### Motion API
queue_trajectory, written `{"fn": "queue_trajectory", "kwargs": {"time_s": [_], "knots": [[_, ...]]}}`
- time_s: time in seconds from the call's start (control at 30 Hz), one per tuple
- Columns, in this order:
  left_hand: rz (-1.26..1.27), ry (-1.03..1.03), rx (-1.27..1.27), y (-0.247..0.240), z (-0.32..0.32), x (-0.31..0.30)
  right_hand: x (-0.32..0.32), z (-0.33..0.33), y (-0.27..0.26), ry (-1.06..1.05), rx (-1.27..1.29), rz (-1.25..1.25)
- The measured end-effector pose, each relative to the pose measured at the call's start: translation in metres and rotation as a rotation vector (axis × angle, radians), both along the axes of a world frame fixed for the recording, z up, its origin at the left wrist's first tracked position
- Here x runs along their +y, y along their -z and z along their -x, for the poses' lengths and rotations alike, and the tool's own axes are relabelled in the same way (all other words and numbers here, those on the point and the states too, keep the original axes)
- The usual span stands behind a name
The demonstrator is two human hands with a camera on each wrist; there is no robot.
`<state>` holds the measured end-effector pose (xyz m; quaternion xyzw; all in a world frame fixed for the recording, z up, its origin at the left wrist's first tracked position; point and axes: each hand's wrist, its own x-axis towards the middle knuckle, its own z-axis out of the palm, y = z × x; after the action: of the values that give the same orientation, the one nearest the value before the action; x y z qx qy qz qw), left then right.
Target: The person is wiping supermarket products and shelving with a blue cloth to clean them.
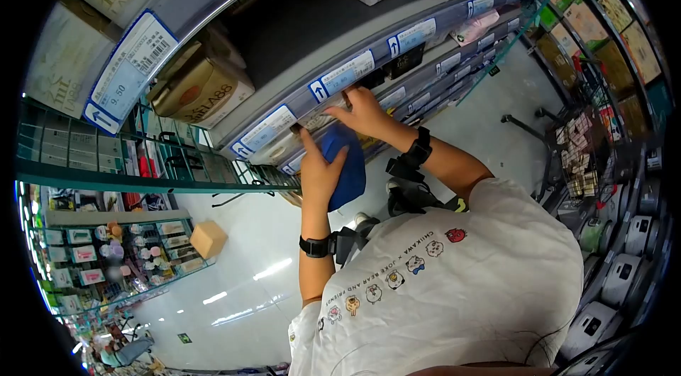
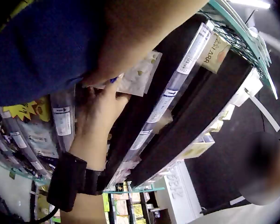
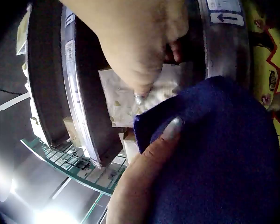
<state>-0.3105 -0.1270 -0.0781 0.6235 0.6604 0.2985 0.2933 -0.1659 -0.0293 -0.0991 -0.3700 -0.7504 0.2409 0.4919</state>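
Note:
A folded blue cloth (image 1: 345,170) hangs from my left hand (image 1: 319,176), its thumb laid over the cloth; in the right wrist view the left thumb (image 3: 161,144) presses on the same cloth (image 3: 219,163). My right hand (image 1: 365,115) reaches in at the shelf front, below a price strip. There it grips a white leaf-printed pack (image 3: 123,100), thumb on the near face and the other fingers mostly hidden. In the left wrist view the pack (image 2: 142,77) sits at the shelf opening beside the right hand (image 2: 100,112). The left fingertips are at the shelf edge near the pack.
A gold-and-white package (image 1: 202,89) stands on the upper shelf to the left. Price labels (image 1: 344,74) line the shelf edges. A green wire rack (image 1: 142,181) juts out on the left. A cardboard box (image 1: 208,239) is on the floor behind it.

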Motion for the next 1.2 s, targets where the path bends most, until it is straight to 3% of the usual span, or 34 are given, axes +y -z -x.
{"fn": "queue_trajectory", "kwargs": {"time_s": [0.1,0.3,0.4,0.6,0.7,0.73,0.83,0.9,0.93,1.1,1.2], "knots": [[-0.138,0.008,-0.018,0.018,0.002,-0.001,-0.002,-0.004,0.007,0.051,-0.121,-0.024],[0.018,0.052,0.003,0.016,0.008,-0.002,-0.011,-0.005,0.008,0.135,-0.368,-0.027],[-0.132,0.088,0.011,0.024,0.011,0.000,-0.003,-0.008,0.014,0.120,-0.495,0.002],[0.011,0.131,-0.068,0.017,0.012,-0.018,-0.011,-0.007,0.012,0.131,-0.492,0.030],[-0.050,0.177,-0.166,0.030,0.019,-0.027,-0.023,-0.007,0.009,0.157,-0.478,-0.046],[-0.027,0.176,-0.184,0.030,0.020,-0.031,-0.032,-0.006,0.001,0.152,-0.507,0.056],[-0.068,0.198,-0.199,0.033,0.022,-0.034,-0.056,0.001,0.004,0.347,-0.309,-0.171],[-0.224,0.242,-0.149,0.051,0.025,-0.039,-0.077,-0.003,0.001,0.313,-0.209,-0.039],[-0.003,0.203,-0.379,0.036,0.021,-0.048,-0.085,-0.006,0.005,0.303,-0.187,-0.019],[0.079,0.201,-0.514,0.086,0.012,-0.070,-0.142,-0.019,0.046,0.337,-0.165,0.148],[0.172,0.092,-0.767,0.118,-0.001,-0.079,-0.176,-0.023,0.076,0.346,0.036,0.491]]}}
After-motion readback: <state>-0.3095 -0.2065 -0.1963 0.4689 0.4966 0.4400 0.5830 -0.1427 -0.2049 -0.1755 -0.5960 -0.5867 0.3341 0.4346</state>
